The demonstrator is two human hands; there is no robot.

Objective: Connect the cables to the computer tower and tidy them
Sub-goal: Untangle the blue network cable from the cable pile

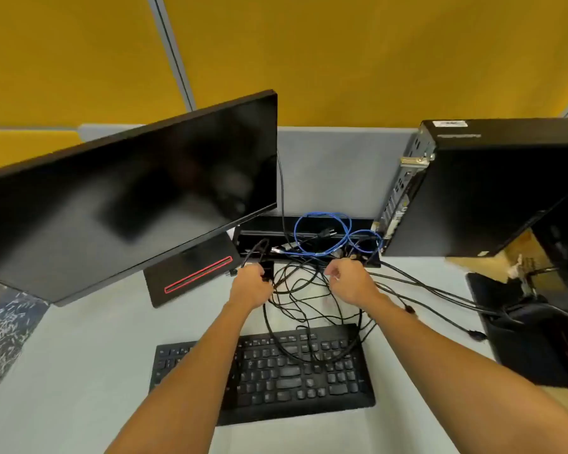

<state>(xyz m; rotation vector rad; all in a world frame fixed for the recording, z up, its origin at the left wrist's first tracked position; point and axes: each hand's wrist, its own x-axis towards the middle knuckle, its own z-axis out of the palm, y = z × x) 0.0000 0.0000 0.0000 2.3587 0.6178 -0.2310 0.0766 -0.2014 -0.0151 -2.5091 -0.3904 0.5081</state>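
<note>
Desk point(79, 355) was pale grey, with free surface at lower left and a narrow strip between the keyboard point(289, 371) and the monitor base point(191, 276). Monitor point(128, 198) filled the left of frame, tilted. The computer tower point(492, 191) stood upright at the right, rear port panel facing left toward frame centre, its right side cut off by the frame edge. A black cable tray point(309, 224) ran along the desk's back edge between monitor and tower.

Black cables point(302, 290) lay in a loose tangle at frame centre, one loop draped over the keyboard's top rows, several strands trailing right toward a black bag point(532, 348). A blue cable point(322, 231) was coiled over the tray, one end near the tower's lower ports.

Left hand point(251, 283) gripped a black plug and cable near the monitor base. Right hand point(351, 283) was curled among the cables at the tray edge; couldn't tell whether it held any. Connector types were too blurred to make out.
</note>
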